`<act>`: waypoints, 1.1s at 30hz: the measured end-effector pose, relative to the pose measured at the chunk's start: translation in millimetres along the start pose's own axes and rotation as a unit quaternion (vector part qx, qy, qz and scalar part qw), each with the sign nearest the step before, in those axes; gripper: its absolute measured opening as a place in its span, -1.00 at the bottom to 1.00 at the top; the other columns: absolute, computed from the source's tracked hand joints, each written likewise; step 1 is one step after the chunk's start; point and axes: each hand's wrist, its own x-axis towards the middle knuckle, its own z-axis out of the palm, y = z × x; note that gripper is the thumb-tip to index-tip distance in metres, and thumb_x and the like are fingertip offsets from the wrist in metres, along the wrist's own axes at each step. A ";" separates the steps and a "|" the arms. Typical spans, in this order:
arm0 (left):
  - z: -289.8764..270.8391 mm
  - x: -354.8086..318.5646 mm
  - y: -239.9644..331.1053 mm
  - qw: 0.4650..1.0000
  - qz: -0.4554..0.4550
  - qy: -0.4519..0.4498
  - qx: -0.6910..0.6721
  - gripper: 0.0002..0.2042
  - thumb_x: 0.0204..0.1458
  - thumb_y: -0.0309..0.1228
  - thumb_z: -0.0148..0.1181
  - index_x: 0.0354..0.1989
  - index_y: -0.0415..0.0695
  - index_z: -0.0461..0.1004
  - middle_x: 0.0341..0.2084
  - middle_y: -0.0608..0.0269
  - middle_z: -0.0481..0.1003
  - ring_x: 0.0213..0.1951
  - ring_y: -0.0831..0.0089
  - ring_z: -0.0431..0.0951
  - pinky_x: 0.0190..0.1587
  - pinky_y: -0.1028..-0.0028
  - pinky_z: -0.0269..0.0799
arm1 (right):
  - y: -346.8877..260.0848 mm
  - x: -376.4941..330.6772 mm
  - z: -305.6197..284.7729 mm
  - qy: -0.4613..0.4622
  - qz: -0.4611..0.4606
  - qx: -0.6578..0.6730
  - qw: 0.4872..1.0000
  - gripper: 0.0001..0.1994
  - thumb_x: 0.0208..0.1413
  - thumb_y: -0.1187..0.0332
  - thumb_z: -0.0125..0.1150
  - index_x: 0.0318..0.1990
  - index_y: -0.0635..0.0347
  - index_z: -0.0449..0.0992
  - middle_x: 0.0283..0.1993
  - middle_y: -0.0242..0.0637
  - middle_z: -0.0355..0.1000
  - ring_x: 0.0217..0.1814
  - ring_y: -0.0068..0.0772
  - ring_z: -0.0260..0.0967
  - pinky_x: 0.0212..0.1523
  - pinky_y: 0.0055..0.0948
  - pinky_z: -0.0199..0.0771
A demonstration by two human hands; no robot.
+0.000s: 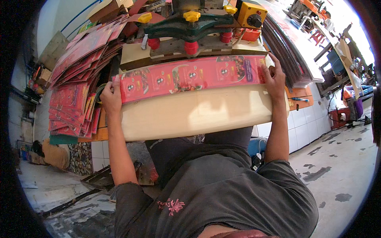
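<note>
A long red printed sheet (178, 77) with food pictures lies across a pale cream board (190, 113) in front of me. My left hand (112, 96) is closed on the sheet's left end, with the thumb near its edge. At the opposite end my right hand (274, 79) grips the sheet, thumb on top and index finger stretched along the corner. Just beyond the sheet stands a dark green press head (188, 29) with yellow knobs and red feet; the sheet's far edge lies close to it.
Stacked red printed sheets (85, 55) lean at the left, with smaller red printed pieces (69, 107) below them. A yellow control box (251, 15) with a black dial sits beside the press. Tall stacked boards (287, 51) stand at the right. A blue pen (299, 99) lies on the orange tabletop.
</note>
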 end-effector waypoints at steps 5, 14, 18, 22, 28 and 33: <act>2.8 -2.4 9.0 0.992 0.024 0.078 -0.098 -0.52 0.31 -0.03 0.17 -0.45 -0.25 0.42 -0.71 0.23 0.29 -0.58 0.52 0.19 -0.49 0.40 0.23 | 13.4 2.2 1.1 0.027 0.022 -0.002 0.999 -0.59 0.36 0.14 0.23 0.23 0.16 0.48 -0.56 -0.48 0.30 -0.48 -0.70 0.16 -0.46 -0.53 0.22; -5.2 -5.5 22.0 0.984 0.059 0.116 -0.124 -0.56 0.34 -0.06 0.14 -0.44 -0.21 0.46 -0.68 0.32 0.39 -0.58 0.61 0.28 -0.48 0.47 0.27 | 17.2 2.7 1.3 0.030 0.010 0.008 0.999 -0.58 0.37 0.01 0.19 -0.24 0.29 0.52 -0.48 -0.18 0.49 -0.42 -0.50 0.38 -0.33 -0.35 0.43; -4.1 -5.5 19.8 0.983 0.047 0.117 -0.133 -0.58 0.35 -0.10 0.15 -0.44 -0.21 0.47 -0.66 0.30 0.43 -0.56 0.64 0.33 -0.45 0.49 0.31 | 20.5 3.2 0.8 0.033 0.018 0.022 0.999 -0.59 0.39 0.05 0.17 -0.27 0.30 0.49 -0.49 -0.19 0.47 -0.42 -0.51 0.36 -0.34 -0.36 0.42; -3.0 -7.2 22.3 0.974 0.061 0.130 -0.177 -0.62 0.35 -0.16 0.15 -0.42 -0.21 0.47 -0.61 0.30 0.49 -0.51 0.68 0.41 -0.40 0.54 0.35 | 21.6 3.3 1.1 0.033 0.014 0.015 0.999 -0.60 0.40 0.06 0.15 -0.27 0.29 0.48 -0.48 -0.22 0.45 -0.41 -0.52 0.34 -0.36 -0.37 0.40; -10.4 -11.3 32.3 0.976 0.081 0.134 -0.151 -0.64 0.36 -0.19 0.14 -0.43 -0.20 0.44 -0.62 0.38 0.43 -0.51 0.69 0.34 -0.42 0.56 0.30 | 5.2 2.7 -0.9 0.087 -0.012 0.060 0.994 -0.74 0.38 0.20 0.23 -0.21 0.23 0.53 -0.44 -0.51 0.38 -0.41 -0.68 0.26 -0.40 -0.56 0.30; -6.7 -12.8 28.4 0.952 0.104 0.146 -0.249 -0.66 0.33 -0.23 0.18 -0.44 -0.20 0.42 -0.61 0.43 0.32 -0.48 0.71 0.24 -0.43 0.60 0.23 | 1.6 8.9 -4.8 0.086 -0.121 -0.016 0.989 -0.78 0.21 0.27 0.38 -0.09 0.17 0.60 -0.19 -0.23 0.51 -0.13 -0.33 0.43 -0.06 -0.35 0.41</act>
